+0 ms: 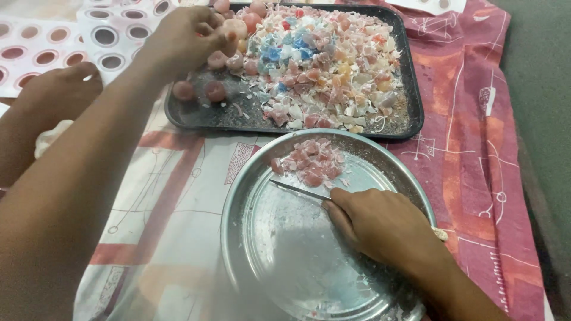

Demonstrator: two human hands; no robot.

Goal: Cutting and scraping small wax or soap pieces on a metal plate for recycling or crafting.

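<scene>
My left hand (184,35) reaches over the near left corner of a black tray (413,89) and pinches a small pink wax ball (235,27). More pink balls (199,90) lie on the tray below it. A heap of pink, white, blue and yellow wax chips (321,65) fills most of the tray. My right hand (380,226) rests inside a round metal plate (285,255) and grips a thin knife (297,190), its blade pointing left toward a small pile of pink chips (312,160) on the plate.
A patterned red and white cloth (476,154) covers the surface under tray and plate. A sheet with ringed circles (113,35) lies at the top left. A bare foot (56,89) rests at the left edge.
</scene>
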